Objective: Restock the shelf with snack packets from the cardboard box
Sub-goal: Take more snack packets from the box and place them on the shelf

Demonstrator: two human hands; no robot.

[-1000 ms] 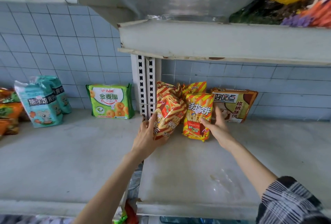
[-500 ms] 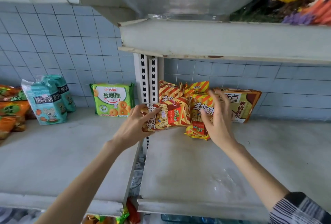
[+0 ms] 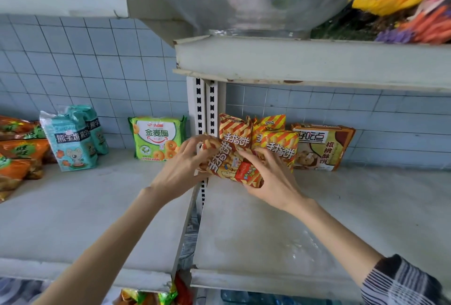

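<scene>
red-and-yellow striped packet (image 3: 231,165), green packet (image 3: 157,137), teal packets (image 3: 70,138), pale blue tiles (image 3: 73,60)

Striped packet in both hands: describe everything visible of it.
The striped packet is a glossy, puffy sealed bag, red and yellow with big white characters. It is tilted, one end upper left, before matching packets standing on the shelf. The left grip holds its upper end, the right grip its lower end.

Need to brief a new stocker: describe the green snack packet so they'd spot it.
Find the white slotted upright between the two shelf bays. Just left of it, the green packet stands at the back of the left shelf by the blue tiles. It alone is mainly green, picturing ring biscuits; the teal mouse packets stand farther left.
</scene>
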